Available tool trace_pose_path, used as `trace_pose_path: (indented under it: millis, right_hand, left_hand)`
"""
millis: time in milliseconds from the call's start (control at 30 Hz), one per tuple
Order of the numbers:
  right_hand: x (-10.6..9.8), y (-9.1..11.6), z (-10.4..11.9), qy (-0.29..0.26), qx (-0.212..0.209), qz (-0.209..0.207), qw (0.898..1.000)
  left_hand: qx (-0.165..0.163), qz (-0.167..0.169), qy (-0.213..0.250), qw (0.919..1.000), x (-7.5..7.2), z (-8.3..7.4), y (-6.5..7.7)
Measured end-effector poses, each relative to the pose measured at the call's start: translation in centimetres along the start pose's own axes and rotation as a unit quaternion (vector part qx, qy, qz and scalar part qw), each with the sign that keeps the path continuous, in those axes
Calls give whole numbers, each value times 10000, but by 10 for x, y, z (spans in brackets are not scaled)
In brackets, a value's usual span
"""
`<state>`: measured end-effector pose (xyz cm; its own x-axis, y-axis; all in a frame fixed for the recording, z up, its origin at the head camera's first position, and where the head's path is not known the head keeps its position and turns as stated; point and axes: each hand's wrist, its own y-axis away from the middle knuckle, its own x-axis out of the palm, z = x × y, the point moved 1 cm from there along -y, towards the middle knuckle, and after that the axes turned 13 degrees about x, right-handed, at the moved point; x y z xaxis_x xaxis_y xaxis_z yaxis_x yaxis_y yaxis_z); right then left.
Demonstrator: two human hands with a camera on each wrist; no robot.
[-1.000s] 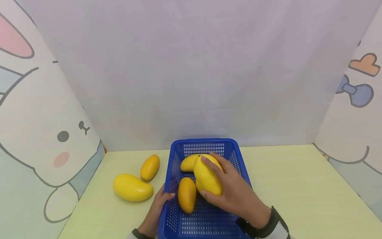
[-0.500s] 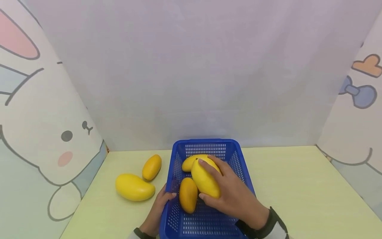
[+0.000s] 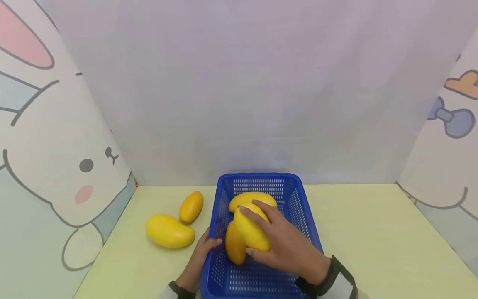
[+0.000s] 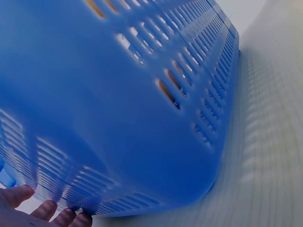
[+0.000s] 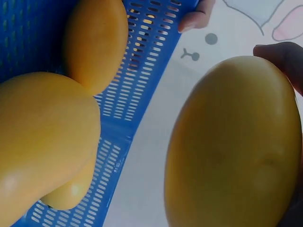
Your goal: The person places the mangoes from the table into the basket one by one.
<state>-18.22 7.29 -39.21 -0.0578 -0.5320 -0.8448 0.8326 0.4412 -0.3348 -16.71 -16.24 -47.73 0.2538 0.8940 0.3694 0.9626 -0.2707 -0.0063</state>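
Observation:
My right hand (image 3: 287,243) grips a plump yellow mango (image 3: 252,230) above a blue plastic basket (image 3: 263,286), fingers over its top and thumb on the near side. In the right wrist view the held mango (image 5: 232,146) fills the right side. Inside the basket, a yellow mango (image 3: 248,199) lies across the back and an orange-yellow mango (image 3: 234,247) sits by the left wall, partly covered by the held one. The right wrist view also shows a large mango (image 5: 47,137), hidden from the head view. My left hand (image 3: 199,257) holds the basket's left rim, thumb over the edge.
Left of the basket, a large yellow mango (image 3: 169,231) and a smaller orange-yellow mango (image 3: 191,207) lie on the pale table (image 3: 373,241). A pale curtain (image 3: 254,104) hangs behind, with cartoon-printed panels (image 3: 45,166) on both sides.
My right hand has moved left and slightly down with the mango, which now overlaps the orange-yellow one. More of the back mango shows. My left hand stays on the basket rim.

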Motion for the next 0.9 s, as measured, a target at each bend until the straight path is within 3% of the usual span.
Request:
trace_pose_path:
  millis: [367,900]
  right_hand:
    - [8,-3,2,14,-343,424,9985]
    - [19,0,2,296,-421,891,9947]
  left_hand:
    - [163,0,-33,9999,0,2,-3]
    - [241,-24,-46,9997,0,4,-5]
